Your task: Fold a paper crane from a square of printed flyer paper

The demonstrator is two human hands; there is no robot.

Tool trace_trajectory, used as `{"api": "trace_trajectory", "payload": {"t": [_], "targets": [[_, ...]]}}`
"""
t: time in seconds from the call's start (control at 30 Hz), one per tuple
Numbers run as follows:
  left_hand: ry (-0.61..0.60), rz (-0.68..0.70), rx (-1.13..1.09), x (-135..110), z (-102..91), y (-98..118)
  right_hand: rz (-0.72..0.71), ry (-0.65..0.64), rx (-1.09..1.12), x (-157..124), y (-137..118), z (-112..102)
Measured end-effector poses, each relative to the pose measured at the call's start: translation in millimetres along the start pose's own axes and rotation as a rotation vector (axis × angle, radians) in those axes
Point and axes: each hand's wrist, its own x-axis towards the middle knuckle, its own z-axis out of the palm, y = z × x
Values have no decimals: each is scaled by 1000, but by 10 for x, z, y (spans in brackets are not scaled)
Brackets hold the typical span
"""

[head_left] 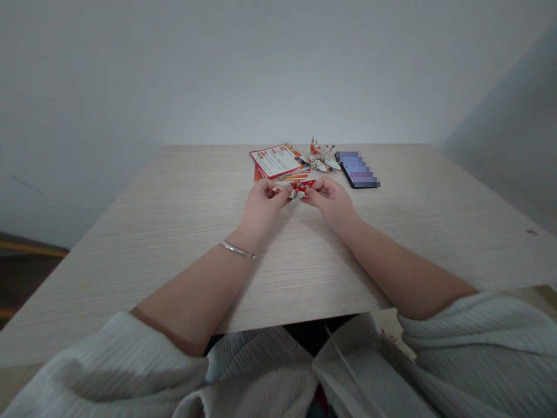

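Observation:
Both hands meet over the middle of a pale wooden table. My left hand and my right hand each pinch one end of a small folded piece of red and white printed paper, held just above the tabletop. Fingers of both hands are closed on the paper. A thin silver bangle circles my left wrist. Just beyond the hands lies a small stack of red and white printed sheets.
A finished folded paper crane stands behind the sheets. To its right a phone lies flat with its screen lit. A plain grey wall rises behind the table. My pale knitted sleeves fill the bottom of the view.

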Motion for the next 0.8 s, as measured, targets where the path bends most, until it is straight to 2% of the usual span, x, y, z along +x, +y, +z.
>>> {"api": "trace_trajectory", "payload": {"t": [0.1, 0.23, 0.3, 0.47, 0.63, 0.8], "targets": [[38, 18, -25, -7, 20, 3, 55, 3, 66, 1, 7, 21], [34, 101, 126, -13, 18, 14, 8, 13, 2, -51, -37, 75], [8, 102, 127, -8, 14, 15, 2, 35, -8, -56, -39, 96], [-39, 31, -62, 4, 29, 15, 129, 56, 117, -29, -43, 113], [-29, -62, -251, -12, 49, 20, 225, 52, 265, -69, -133, 115], [-65, 32, -84, -28, 61, 26, 274, 19, 254, -89, -122, 117]]}}
